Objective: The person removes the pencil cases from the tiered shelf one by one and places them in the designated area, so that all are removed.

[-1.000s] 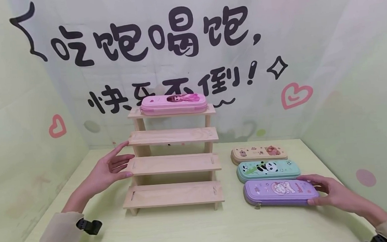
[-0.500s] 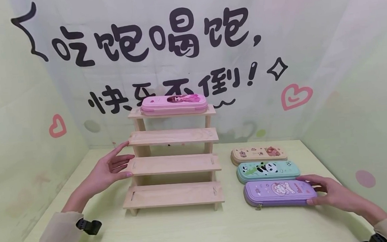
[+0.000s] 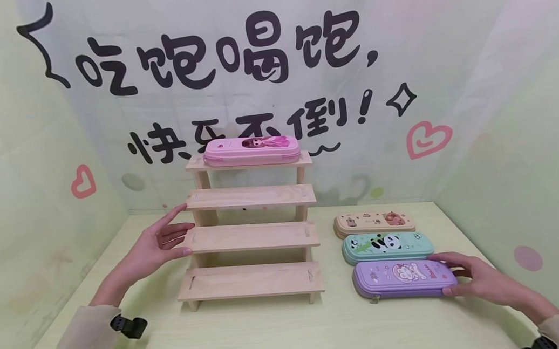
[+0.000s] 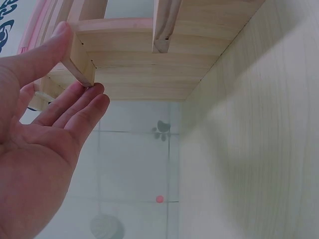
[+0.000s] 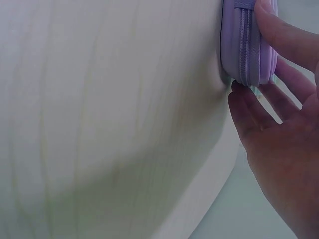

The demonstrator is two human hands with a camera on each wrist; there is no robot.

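A purple pencil case with a cartoon print lies flat on the table at the right. My right hand grips its right end, thumb on the near side and a finger at the far corner. In the right wrist view, the zipped end of the purple case sits between thumb and fingers. My left hand touches the left side of a wooden stepped rack, its fingers mostly straight against the middle boards. The left wrist view has the thumb and fingertips of that hand at a board's end.
A pink pencil case rests on the rack's top step. Behind the purple case lie a green panda pencil case and a beige pencil case. Printed cloth walls enclose the pale wooden table at the back and sides.
My right hand and the right end of the purple pencil case have shifted very slightly left. The left hand and the rack look unmoved.
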